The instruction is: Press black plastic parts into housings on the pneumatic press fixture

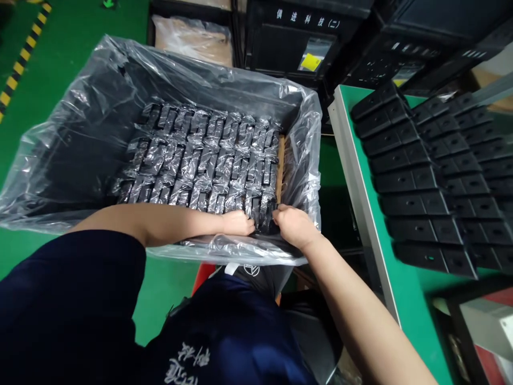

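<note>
- Black bin (80, 152): smooth dark walls, draped with a crinkly, glossy clear plastic liner (24, 176).
- Wrapped parts (204, 160): three close-set rows in the bin look laid; narrow black blocks under shiny, wrinkled film.
- Left hand (239, 222): fingers curled, tips against the near row; any grip is hidden.
- Right hand (295, 226): fingers bent inward, touching the row's right end; whether it holds anything, I cannot tell.
- Cardboard strip (281, 160): flat, brown, beside the rows.
- Green tabletop (425, 299): many unwrapped black parts (412, 182), matte, long, with holes, remain lined up.
</note>
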Demonstrator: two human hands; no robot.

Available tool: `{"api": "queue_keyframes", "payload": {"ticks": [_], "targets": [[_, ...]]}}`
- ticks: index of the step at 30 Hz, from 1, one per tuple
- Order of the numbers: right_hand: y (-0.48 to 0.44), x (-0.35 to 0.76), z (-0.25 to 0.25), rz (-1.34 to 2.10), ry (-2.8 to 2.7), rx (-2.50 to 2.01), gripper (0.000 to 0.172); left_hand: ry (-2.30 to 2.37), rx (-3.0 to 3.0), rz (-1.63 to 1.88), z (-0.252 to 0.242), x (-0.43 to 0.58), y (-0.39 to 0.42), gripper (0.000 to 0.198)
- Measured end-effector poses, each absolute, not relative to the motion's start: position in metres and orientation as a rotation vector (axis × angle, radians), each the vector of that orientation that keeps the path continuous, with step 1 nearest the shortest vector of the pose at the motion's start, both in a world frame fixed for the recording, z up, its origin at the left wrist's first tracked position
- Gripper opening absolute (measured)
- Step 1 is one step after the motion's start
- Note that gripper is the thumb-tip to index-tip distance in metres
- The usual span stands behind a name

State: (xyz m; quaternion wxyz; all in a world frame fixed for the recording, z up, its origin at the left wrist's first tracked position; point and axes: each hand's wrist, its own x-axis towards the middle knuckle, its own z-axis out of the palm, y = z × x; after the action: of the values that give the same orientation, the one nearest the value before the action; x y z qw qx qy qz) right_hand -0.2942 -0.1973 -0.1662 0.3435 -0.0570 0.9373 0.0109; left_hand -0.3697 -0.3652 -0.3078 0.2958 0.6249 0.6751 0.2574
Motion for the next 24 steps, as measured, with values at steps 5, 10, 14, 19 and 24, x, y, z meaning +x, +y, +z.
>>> {"api": "queue_keyframes", "payload": {"ticks": [5, 10, 14, 19, 24], "targets": [[-0.218, -0.308, -0.200, -0.023, 2.239, -0.276, 0.022, 1.706, 1.696, 0.734, -0.308, -0.369, -0.361, 0.030], [-0.214, -0.313, -0.221, 0.043, 2.185, -0.236, 0.023, 1.739, 1.701, 0.806, -0.281, -0.392, -0.369, 0.020], [-0.204, -0.311, -0.226, 0.049, 2.148, -0.204, 0.026, 1.898, 1.655, 0.936, -0.246, -0.396, -0.374, 0.017], [-0.207, -0.309, -0.229, -0.004, 2.060, -0.209, 0.025, 1.855, 1.344, 1.302, -0.218, -0.382, -0.373, 0.024], [-0.210, -0.311, -0.231, 0.016, 2.032, -0.122, 0.026, 1.587, 0.797, 1.520, -0.214, -0.379, -0.367, 0.020]]}}
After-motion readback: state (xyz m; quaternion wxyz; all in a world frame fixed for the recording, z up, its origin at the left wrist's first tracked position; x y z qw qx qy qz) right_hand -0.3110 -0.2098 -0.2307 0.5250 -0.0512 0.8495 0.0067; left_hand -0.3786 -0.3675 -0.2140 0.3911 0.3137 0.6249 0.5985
